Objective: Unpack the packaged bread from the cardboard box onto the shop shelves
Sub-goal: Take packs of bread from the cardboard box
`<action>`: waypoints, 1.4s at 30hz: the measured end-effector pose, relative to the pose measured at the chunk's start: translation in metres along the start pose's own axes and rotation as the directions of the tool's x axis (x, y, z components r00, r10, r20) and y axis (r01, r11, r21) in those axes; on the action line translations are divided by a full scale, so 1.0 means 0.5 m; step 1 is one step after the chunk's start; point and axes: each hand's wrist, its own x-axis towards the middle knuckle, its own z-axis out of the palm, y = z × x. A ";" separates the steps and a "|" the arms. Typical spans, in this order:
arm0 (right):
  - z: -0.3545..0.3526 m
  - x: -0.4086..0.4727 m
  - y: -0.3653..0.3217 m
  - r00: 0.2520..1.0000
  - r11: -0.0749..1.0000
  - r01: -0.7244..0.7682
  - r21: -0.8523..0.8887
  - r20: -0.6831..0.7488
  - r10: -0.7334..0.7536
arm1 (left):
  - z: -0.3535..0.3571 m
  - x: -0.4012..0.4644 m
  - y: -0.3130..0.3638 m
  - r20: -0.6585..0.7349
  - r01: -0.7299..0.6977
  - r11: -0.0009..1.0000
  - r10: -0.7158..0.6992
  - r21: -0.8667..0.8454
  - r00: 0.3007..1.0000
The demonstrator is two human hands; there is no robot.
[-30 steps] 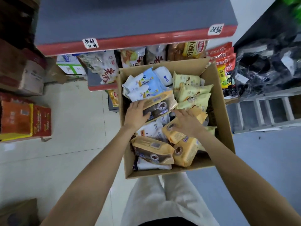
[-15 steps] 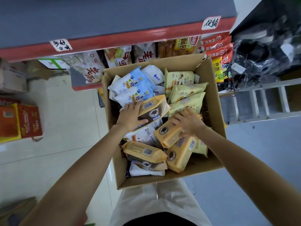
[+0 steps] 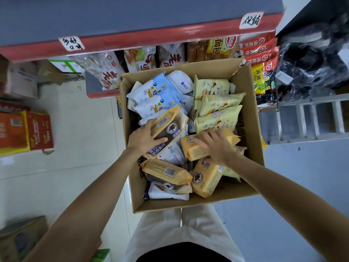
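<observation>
Below the camera, on the floor just in front of the person's pale trousers [image 3: 181,229], stands an open cardboard box [image 3: 251,163] full of packaged bread. Its far side sits against the shop shelves [image 3: 151,37], whose red front edge carries two handwritten white labels [image 3: 71,43].

Left hand [image 3: 144,138] reaches into the left half of the box and grips an orange-and-brown bread pack [image 3: 170,127]; the fingers curl over its left edge and the thumb lies across its front. That pack is tilted, its far end raised above the packs beneath it. Right hand [image 3: 217,146] lies on a plain orange bread pack [image 3: 196,150] near the middle of the box, fingers spread and bent over the pack's top, holding it from above.

At the far left of the box lie blue-and-white bread packs [image 3: 154,95]; at the far right, three pale yellow bread packs [image 3: 217,108] overlap one another. Near the person, two more orange packs [image 3: 166,173] lie on top of a white pack [image 3: 166,193].

Under the red edge, on a lower shelf, stand bags of bread and snacks [image 3: 139,57]. A metal ladder [image 3: 311,118] lies to the right of the box, and orange cartons [image 3: 24,131] sit on the floor well to the left.
</observation>
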 end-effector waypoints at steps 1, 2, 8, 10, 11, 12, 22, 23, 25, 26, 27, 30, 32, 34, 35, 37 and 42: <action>0.007 -0.001 -0.019 0.999 0.999 -0.036 -0.029 -0.006 0.036 | 0.001 -0.003 0.000 -0.009 0.007 1.000 -0.007 -0.002 1.000; 0.011 0.004 -0.030 0.996 0.996 -0.082 -0.043 -0.028 0.080 | 0.000 -0.006 -0.001 -0.018 0.019 1.000 -0.019 -0.003 1.000; 0.003 0.015 0.001 0.970 0.978 -0.202 0.042 -0.128 0.206 | -0.024 -0.024 -0.015 0.040 0.177 0.904 -0.176 -0.390 0.984; 0.003 -0.011 0.022 0.946 0.961 -0.243 0.131 -0.186 0.264 | -0.038 -0.040 -0.025 0.076 0.226 0.754 -0.229 -0.616 0.970; 0.002 -0.026 0.036 0.935 0.945 -0.259 0.199 -0.192 0.297 | -0.046 -0.049 -0.030 0.098 0.237 0.669 -0.240 -0.704 0.966; -0.007 -0.043 0.048 0.929 0.916 -0.269 0.299 -0.168 0.328 | -0.055 -0.059 -0.033 0.118 0.239 0.588 -0.237 -0.772 0.964; -0.258 -0.220 0.060 0.849 -0.406 0.091 0.909 0.142 0.509 | -0.164 -0.128 0.006 -0.016 0.036 0.356 -0.143 -0.934 0.990; -0.275 -0.231 0.055 0.848 -0.410 0.123 0.904 0.119 0.516 | -0.175 -0.131 0.014 -0.041 0.005 0.375 -0.117 -0.927 0.992; -0.304 -0.247 0.050 0.844 -0.392 0.176 0.903 0.066 0.531 | -0.200 -0.138 0.033 -0.097 -0.058 0.442 -0.066 -0.895 0.993; -0.317 -0.256 0.049 0.842 -0.368 0.194 0.909 0.038 0.538 | -0.212 -0.143 0.044 -0.125 -0.089 0.477 -0.043 -0.874 0.991; -0.328 -0.264 0.050 0.836 -0.332 0.210 0.920 0.008 0.549 | -0.222 -0.147 0.056 -0.148 -0.113 0.505 -0.030 -0.856 0.988; -0.368 -0.286 0.067 0.786 -0.220 0.297 0.929 -0.108 0.608 | -0.262 -0.168 0.108 -0.241 -0.191 0.574 -0.012 -0.796 0.970; -0.396 -0.302 0.093 0.728 -0.173 0.356 0.918 -0.157 0.668 | -0.294 -0.178 0.148 -0.331 -0.261 0.612 -0.001 -0.746 0.944; -0.428 -0.326 0.131 0.687 -0.073 0.391 0.917 -0.238 0.686 | -0.332 -0.186 0.189 -0.421 -0.317 0.654 -0.003 -0.687 0.907; -0.446 -0.343 0.152 0.679 -0.013 0.405 0.914 -0.291 0.674 | -0.355 -0.193 0.213 -0.457 -0.340 0.681 0.009 -0.649 0.890; -0.489 -0.383 0.198 0.679 0.109 0.432 0.895 -0.403 0.614 | -0.405 -0.210 0.261 -0.519 -0.382 0.735 0.049 -0.560 0.853; -0.621 -0.498 0.281 0.590 0.455 0.489 0.744 -0.667 0.455 | -0.544 -0.282 0.377 -0.621 -0.457 0.825 0.173 -0.333 0.765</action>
